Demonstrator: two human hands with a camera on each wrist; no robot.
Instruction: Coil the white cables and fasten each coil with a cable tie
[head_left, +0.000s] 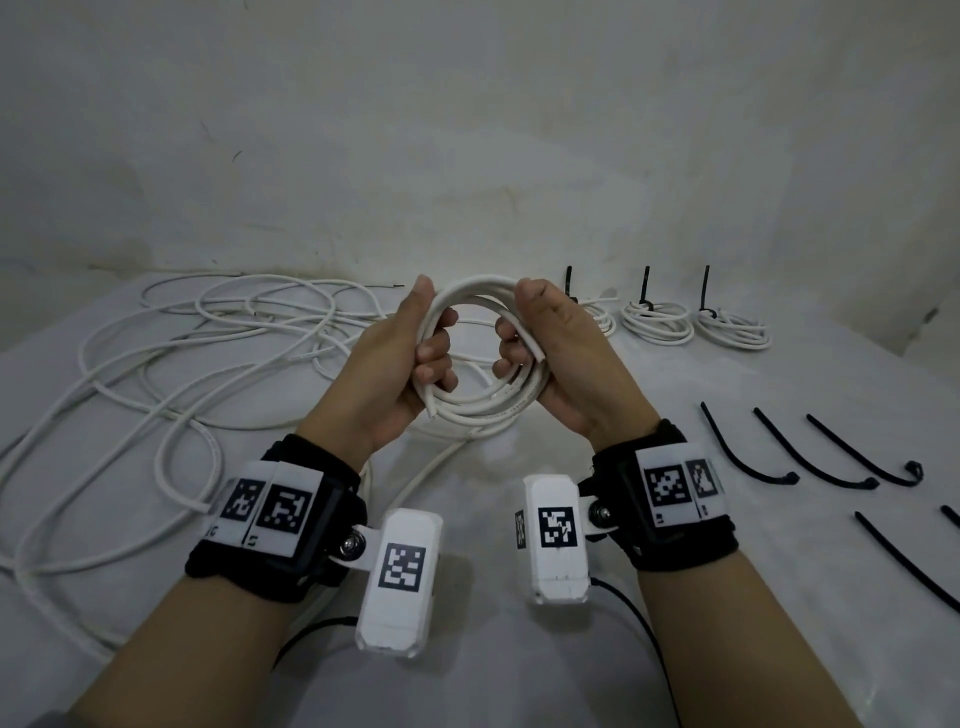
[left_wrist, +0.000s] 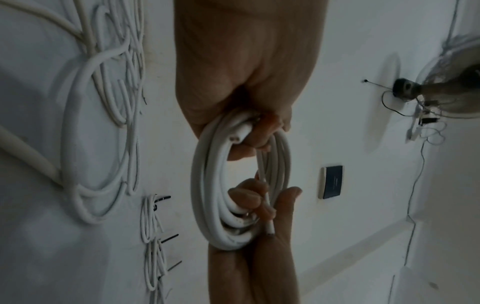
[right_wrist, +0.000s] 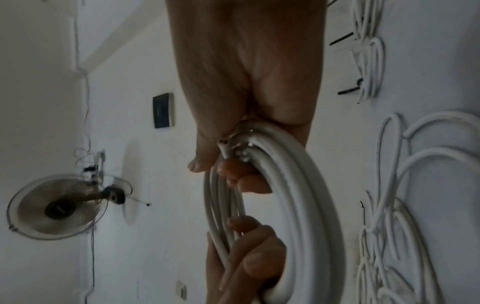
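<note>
A person's left hand (head_left: 387, 358) and right hand (head_left: 556, 358) hold a round coil of white plastic-sheathed cable (head_left: 480, 402) upright above the white desk (head_left: 478, 519), each grip closed with fingers curled through the ring on opposite sides. Loose white cable (head_left: 171, 364) sprawls at left; three tied coils (head_left: 657, 322) sit at the far right, with black cable ties (head_left: 826, 457) lying nearer.

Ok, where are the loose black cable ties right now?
In the head view the loose cable ties lie on the table's right side, beside the right hand.
</note>
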